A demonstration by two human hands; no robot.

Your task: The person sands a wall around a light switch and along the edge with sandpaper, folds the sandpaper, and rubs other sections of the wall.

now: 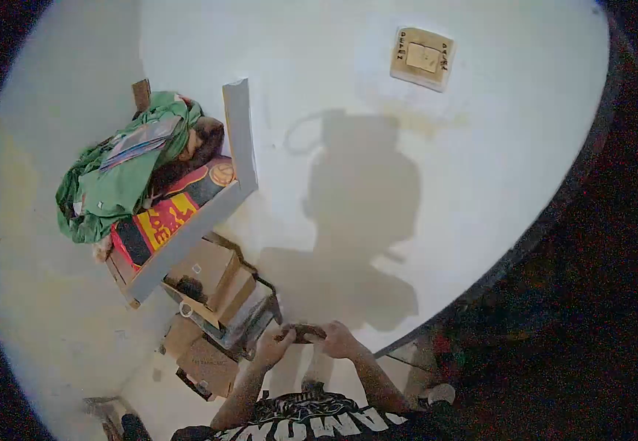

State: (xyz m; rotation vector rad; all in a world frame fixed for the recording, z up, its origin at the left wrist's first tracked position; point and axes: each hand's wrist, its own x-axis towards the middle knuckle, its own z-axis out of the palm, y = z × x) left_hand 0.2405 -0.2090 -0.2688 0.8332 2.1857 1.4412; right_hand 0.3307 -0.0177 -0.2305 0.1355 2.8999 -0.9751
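Note:
In the head view, low and near the middle, my left hand point(270, 347) and my right hand point(339, 342) are closed on the two ends of a small dark brown item point(305, 334). It lies sideways between them in front of my body, with the thumbs on its near side. It is too small and dim for me to tell its kind, and the fingers cover its ends. Below my hands shows the dark shirt point(312, 419) with large white letters.
A wall shelf point(187, 246) at left carries a green cloth point(124, 176) and a red, black and yellow item point(161, 224). Under it stand an open cardboard box point(212, 272) and more boxes point(207, 365). A switch plate point(423, 59) sits high on the white wall, where a shadow falls.

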